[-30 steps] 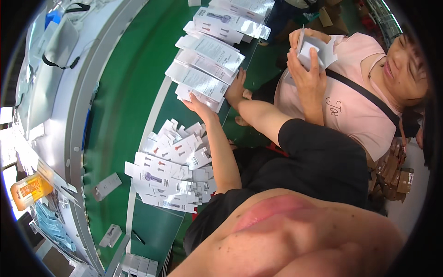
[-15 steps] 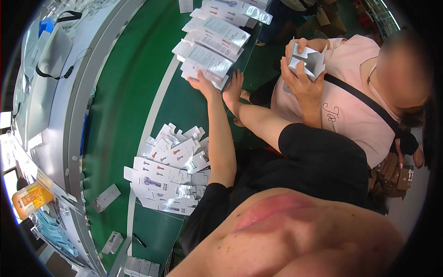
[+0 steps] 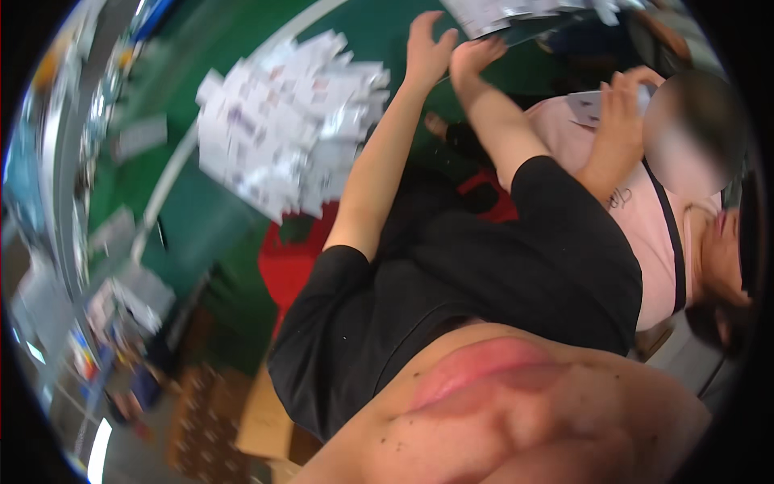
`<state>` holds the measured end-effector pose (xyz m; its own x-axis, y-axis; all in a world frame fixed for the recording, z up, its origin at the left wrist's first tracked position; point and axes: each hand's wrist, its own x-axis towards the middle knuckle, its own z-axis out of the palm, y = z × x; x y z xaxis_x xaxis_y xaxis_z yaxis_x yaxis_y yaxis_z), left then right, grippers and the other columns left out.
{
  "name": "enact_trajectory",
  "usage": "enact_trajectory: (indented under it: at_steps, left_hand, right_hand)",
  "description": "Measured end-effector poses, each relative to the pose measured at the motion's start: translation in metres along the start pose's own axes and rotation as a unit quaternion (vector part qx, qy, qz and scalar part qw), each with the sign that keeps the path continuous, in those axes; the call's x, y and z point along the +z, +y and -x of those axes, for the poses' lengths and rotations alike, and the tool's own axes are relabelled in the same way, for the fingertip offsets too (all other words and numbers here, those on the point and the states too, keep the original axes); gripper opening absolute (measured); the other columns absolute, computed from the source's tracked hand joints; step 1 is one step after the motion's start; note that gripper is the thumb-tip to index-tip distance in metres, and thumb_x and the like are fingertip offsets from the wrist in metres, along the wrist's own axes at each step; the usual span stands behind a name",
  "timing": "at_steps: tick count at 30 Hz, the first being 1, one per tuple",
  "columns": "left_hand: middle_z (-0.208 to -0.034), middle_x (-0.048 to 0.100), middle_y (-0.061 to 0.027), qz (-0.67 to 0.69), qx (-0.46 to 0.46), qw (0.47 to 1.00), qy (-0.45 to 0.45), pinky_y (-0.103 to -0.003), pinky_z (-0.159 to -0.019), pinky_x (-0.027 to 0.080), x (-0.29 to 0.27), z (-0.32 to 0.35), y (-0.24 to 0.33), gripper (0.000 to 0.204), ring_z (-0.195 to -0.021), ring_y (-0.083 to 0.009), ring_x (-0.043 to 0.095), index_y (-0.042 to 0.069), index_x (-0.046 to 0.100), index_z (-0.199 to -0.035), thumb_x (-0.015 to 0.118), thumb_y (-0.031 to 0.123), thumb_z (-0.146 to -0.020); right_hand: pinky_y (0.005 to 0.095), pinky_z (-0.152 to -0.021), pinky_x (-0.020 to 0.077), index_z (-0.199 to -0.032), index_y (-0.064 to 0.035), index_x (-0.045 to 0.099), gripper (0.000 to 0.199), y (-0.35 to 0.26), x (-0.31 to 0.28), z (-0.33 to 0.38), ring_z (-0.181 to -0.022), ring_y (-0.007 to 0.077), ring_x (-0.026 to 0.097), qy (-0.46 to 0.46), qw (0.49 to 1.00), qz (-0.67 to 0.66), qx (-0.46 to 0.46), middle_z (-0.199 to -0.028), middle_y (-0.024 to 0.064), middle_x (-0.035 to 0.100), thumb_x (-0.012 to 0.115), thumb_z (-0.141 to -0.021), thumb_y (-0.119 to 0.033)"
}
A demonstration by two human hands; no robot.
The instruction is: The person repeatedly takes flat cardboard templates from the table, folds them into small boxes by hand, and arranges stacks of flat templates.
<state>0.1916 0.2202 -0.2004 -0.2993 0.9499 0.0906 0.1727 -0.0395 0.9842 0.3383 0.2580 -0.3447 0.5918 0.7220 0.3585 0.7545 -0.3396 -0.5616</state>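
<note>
My left hand [image 3: 430, 52] is raised over the green table, thumb and fingers apart, with nothing in it. Close beside it, my right hand [image 3: 477, 58] has its fingers stretched out near the edge of a row of flat white printed cartons [image 3: 492, 14]; blur hides whether it touches them. That row is partly cut off by the upper picture rim. A fanned pile of similar flat cartons [image 3: 282, 129] lies on the table to the left of my left forearm.
At right, a person in a pink shirt [image 3: 645, 250] holds a white box [image 3: 584, 106]. A red stool [image 3: 286, 266] stands below the carton pile. A pale carton [image 3: 139, 137] lies on the green surface [image 3: 181, 89] at left. Brown cardboard boxes [image 3: 270, 415] stand at lower left.
My view has swung, so the carton pile sits higher in the picture and the row is mostly out of it. My left hand has let go of the row's near end.
</note>
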Motion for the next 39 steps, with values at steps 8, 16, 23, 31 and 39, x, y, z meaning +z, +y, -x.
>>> enact_trajectory:
  at_steps: [8,16,23,31,39]
  left_hand:
    - [-0.113,0.069,-0.0091,-0.189,-0.061,0.978,-0.061,-0.035,-0.091,0.051,-0.248,0.176,0.034,0.03,-0.106,-0.0286,0.064,0.007,0.068,-0.114,0.066,0.016,-0.086]
    - [-0.152,0.041,-0.0172,-0.412,0.129,0.902,0.011,-0.059,-0.115,0.025,-0.342,0.103,-0.048,0.066,-0.142,-0.038,0.033,0.017,0.055,-0.139,0.071,0.045,-0.081]
    - [-0.167,0.012,-0.0176,-0.581,-0.004,0.802,-0.14,-0.071,-0.117,0.003,-0.35,0.106,-0.072,0.102,-0.156,-0.0334,0.004,0.021,0.024,-0.16,0.053,0.08,-0.083]
    - [-0.167,0.014,-0.0145,-0.573,0.009,0.812,-0.11,-0.072,-0.116,0.004,-0.419,0.137,-0.083,0.103,-0.156,-0.0333,0.004,0.02,0.03,-0.159,0.059,0.079,-0.079]
    - [-0.162,0.028,-0.0123,-0.564,0.035,0.821,-0.079,-0.057,-0.12,0.017,-0.477,0.159,-0.077,0.082,-0.152,-0.0322,0.018,0.017,0.043,-0.151,0.071,0.055,-0.085]
  right_hand:
    - [0.0665,-0.11,0.0297,-0.117,0.0052,0.055,0.036,-0.032,-0.022,0.026,-0.137,0.0418,0.038,-0.048,0.995,0.014,0.085,-0.143,0.0255,0.044,0.052,-0.091,-0.019]
    - [0.0396,-0.109,0.041,-0.143,-0.0007,0.048,0.075,-0.124,-0.048,0.149,-0.13,0.0365,0.052,-0.281,0.904,-0.178,-0.268,-0.142,0.022,0.054,0.064,-0.087,-0.048]
    - [0.0427,-0.107,0.0415,-0.144,0.0006,0.046,0.089,-0.162,-0.05,0.187,-0.129,0.038,0.052,-0.424,0.885,-0.159,-0.108,-0.142,0.0229,0.052,0.07,-0.081,-0.057]
    - [0.0433,-0.111,0.0371,-0.141,0.0059,0.046,0.096,-0.189,-0.067,0.268,-0.129,0.0397,0.05,-0.366,0.898,-0.175,-0.172,-0.139,0.0249,0.052,0.072,-0.077,-0.06]
    - [0.0461,-0.11,0.0374,-0.139,0.0074,0.047,0.095,-0.216,-0.054,0.332,-0.126,0.041,0.051,-0.314,0.92,-0.117,-0.205,-0.138,0.0259,0.053,0.073,-0.078,-0.061]
